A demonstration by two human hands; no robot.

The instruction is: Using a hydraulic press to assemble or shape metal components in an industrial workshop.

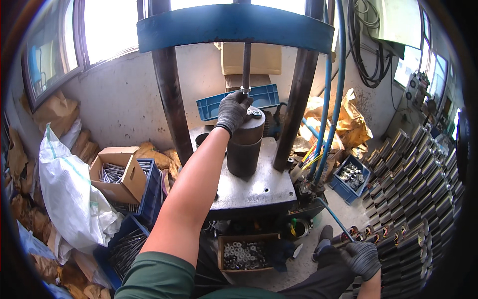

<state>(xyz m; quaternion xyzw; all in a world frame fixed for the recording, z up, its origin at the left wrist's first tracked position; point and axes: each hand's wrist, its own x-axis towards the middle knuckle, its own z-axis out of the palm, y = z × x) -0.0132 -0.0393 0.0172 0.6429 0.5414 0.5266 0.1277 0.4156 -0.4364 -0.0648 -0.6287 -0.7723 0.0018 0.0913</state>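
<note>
My left hand (233, 111), in a dark grey glove, reaches up to the top of a thick dark metal cylinder (244, 157) on the press table. Its fingers are closed just under the silver tip of the press rod (246, 70); what they pinch is hidden. Beside the fingers, a small ring-shaped bearing (256, 114) lies on the cylinder's top. Low on the right, my gloved right hand (362, 260) is closed around the end of a blue lever (334, 217), which slants up towards the press.
Steel posts and a blue crossbeam (234, 27) frame the press table (239, 192). At left stand a cardboard box (130, 179) of metal rods and a white sack (74, 189). A box (249, 269) of small rings sits below. Stacked metal tubes (408, 199) fill the right.
</note>
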